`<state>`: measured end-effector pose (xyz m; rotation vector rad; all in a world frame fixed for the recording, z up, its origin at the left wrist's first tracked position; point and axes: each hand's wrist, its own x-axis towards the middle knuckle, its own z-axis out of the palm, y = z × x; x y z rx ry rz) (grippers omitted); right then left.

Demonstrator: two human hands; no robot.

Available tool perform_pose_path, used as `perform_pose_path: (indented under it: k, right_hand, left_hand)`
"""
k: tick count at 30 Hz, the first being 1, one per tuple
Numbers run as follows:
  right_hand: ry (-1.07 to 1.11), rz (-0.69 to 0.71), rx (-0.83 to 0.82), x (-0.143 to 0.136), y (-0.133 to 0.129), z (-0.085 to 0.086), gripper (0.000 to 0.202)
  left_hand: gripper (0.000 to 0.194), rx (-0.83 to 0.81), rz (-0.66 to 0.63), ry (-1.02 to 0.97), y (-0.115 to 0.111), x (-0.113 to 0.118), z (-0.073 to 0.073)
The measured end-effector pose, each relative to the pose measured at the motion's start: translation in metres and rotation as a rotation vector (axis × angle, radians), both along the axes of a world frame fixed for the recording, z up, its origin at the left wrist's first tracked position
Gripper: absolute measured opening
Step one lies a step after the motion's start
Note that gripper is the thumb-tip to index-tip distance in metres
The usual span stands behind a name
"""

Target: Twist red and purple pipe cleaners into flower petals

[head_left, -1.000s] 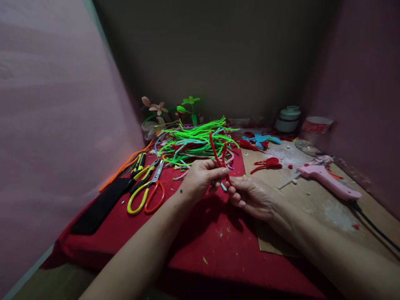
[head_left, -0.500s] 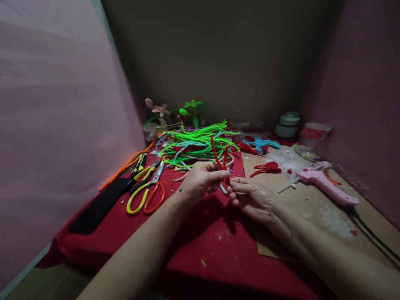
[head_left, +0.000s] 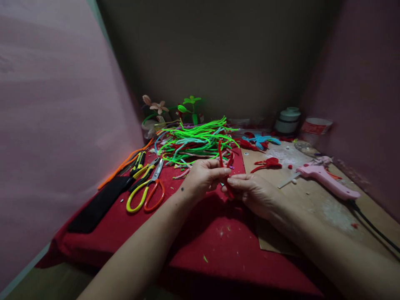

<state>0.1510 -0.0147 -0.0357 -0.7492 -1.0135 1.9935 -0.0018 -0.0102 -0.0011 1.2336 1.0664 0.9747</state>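
Observation:
Over the red cloth, my left hand (head_left: pixel 204 177) pinches a red pipe cleaner (head_left: pixel 221 153) between thumb and fingers. Two fuzzy ends of it stick up above my fingertips. My right hand (head_left: pixel 245 189) grips the same piece lower down, its thumb and fingers closed. The middle of the piece is partly hidden by my fingers. Just beyond my hands lies a heap of mostly green pipe cleaners (head_left: pixel 193 143), mixed with light blue, pink and red ones. A shaped red pipe cleaner piece (head_left: pixel 270 163) rests on the board to the right.
Scissors (head_left: pixel 146 196), pliers (head_left: pixel 146 173) and a black flat item (head_left: pixel 96 208) lie on the left. A pink glue gun (head_left: pixel 328 179) with a cord lies on the brown board (head_left: pixel 308 208). Pipe cleaner flowers (head_left: pixel 192 100), a jar (head_left: pixel 288 121) and a cup (head_left: pixel 315 127) stand at the back.
The red pipe cleaner's upright ends have shifted right and changed angle. My right hand has moved slightly up, with its fingers closer to my left hand. Both hands still hold the piece.

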Motion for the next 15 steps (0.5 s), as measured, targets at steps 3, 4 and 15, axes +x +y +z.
perform_pose_path:
  k: [3,4,15]
  right_hand:
    - [-0.087,-0.026,0.063,-0.0011,-0.0008,0.0005,0.014]
    - [-0.096,-0.036,0.075,-0.0016,-0.0008,0.0008,0.014]
    - [0.028,-0.296,0.034,-0.0021,0.0057,0.0051,0.016]
  left_hand:
    - [0.020,-0.019,0.008,0.042,-0.0021,0.0029,0.0013]
    - [0.021,-0.023,0.007,0.053,-0.0027,0.0039,0.0020]
    - [0.027,0.014,0.011,0.032,-0.0040,0.0067,0.0064]
